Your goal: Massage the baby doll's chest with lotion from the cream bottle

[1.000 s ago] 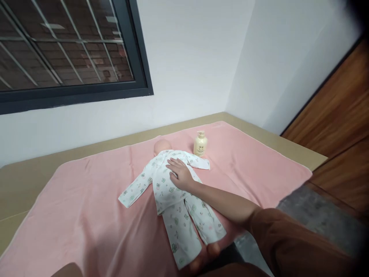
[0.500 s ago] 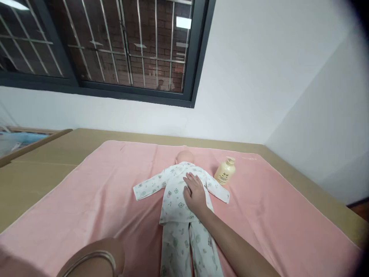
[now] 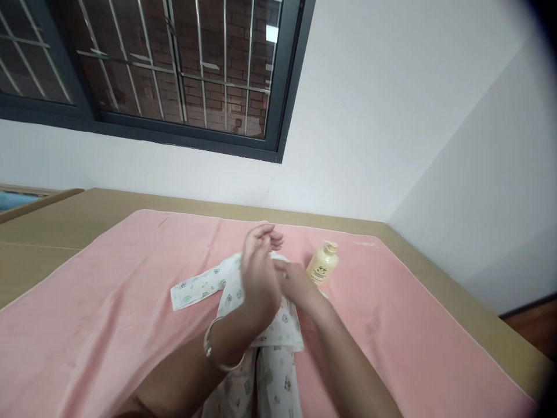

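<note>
A baby doll in a white printed top (image 3: 282, 322) and matching trousers (image 3: 276, 383) lies on a pink sheet (image 3: 143, 278). Over its chest and head, my left hand (image 3: 260, 273), with a bangle at the wrist, is raised with fingers loosely extended and slightly curved, nothing visible in it. My right hand (image 3: 298, 284) meets it from the right; its fingers are blurred and partly behind the left hand, so whether they hold anything is unclear. Both hands hide the doll's head and most of its right-side sleeve. Just beyond my right hand stands a pale yellow bottle (image 3: 322, 264).
The sheet covers a tan padded surface (image 3: 104, 212) that runs back to a white wall (image 3: 339, 145). A dark-framed window (image 3: 278, 133) with metal bars is above. A raised edge (image 3: 47, 203) borders the surface at the far left, with something blue beyond.
My right hand has lifted off the doll's chest. My left hand has come up from the lower left to meet it. The view has shifted slightly right.
</note>
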A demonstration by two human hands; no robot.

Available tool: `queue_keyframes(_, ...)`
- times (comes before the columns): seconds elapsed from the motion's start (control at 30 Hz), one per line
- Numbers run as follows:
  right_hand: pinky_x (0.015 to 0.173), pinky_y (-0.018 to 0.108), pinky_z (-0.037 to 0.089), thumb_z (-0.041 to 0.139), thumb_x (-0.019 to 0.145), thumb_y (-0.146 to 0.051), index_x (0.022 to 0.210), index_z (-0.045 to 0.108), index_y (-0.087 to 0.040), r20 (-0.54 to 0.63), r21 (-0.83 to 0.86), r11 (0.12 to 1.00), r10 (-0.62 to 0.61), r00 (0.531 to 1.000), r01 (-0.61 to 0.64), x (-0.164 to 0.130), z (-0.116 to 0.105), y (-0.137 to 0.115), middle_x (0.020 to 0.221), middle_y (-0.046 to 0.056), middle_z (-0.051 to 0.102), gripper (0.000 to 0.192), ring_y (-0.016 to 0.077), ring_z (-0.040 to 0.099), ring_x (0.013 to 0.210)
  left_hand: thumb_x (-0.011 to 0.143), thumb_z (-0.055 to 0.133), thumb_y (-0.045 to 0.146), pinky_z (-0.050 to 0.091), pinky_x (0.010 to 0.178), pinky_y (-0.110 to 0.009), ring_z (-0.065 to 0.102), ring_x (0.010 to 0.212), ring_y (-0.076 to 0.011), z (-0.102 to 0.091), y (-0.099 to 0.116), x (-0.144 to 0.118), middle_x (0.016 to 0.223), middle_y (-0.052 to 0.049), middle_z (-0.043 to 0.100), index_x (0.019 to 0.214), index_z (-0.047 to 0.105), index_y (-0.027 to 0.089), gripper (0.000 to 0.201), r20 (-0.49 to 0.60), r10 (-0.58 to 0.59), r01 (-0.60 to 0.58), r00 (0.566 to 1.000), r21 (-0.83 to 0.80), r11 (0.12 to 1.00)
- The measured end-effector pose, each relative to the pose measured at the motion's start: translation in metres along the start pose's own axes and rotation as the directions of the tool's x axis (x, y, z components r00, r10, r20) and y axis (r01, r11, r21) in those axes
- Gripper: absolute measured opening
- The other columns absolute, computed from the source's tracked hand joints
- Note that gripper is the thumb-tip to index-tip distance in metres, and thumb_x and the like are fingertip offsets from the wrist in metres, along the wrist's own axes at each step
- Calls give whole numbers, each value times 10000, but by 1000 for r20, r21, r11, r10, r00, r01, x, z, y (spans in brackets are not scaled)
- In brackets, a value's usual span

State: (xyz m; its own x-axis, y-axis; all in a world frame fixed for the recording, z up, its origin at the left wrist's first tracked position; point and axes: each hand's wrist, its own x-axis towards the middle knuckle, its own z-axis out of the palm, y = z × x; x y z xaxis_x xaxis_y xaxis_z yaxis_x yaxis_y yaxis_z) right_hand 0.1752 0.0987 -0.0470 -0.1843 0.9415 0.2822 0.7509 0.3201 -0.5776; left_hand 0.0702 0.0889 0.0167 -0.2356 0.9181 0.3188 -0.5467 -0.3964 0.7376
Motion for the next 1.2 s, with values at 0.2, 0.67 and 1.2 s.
queue_keyframes(0.2, 1025, 375, 386, 316, 908, -259, 1373, 429, -69, -421, -46, 904, 369, 829, -426, -1, -79, 35, 1359, 162, 505, 515, 261, 479, 1252, 901, 422, 404, 504, 881, -325, 599, 1079, -244, 46, -114, 35, 1144, -202, 587, 1088, 562, 100, 384, 148, -836, 845, 528, -192, 499)
queue_keyframes(0.67, 1037, 385, 318, 323, 851, -98, 1295, 488, -83, -302, -423, 750, 412, 859, -509, 6, -72, 46, 1260, 151, 589, 474, 249, 534, 1184, 899, 398, 338, 537, 844, -315, 594, 1119, -256, 45, -134, 27, 1234, -252, 560, 1235, 470, 8, 476, 225, -859, 880, 460, -243, 407)
queue_keyframes(1.2, 915, 481, 432, 264, 914, -311, 1389, 386, -120, -256, -281, 714, 588, 767, -641, 17, -72, 42, 1201, 182, 609, 525, 320, 546, 1165, 845, 450, 308, 460, 979, -348, 542, 1206, -262, -51, 0, 20, 1334, -183, 530, 1284, 465, 53, 508, 258, -880, 908, 398, -244, 340)
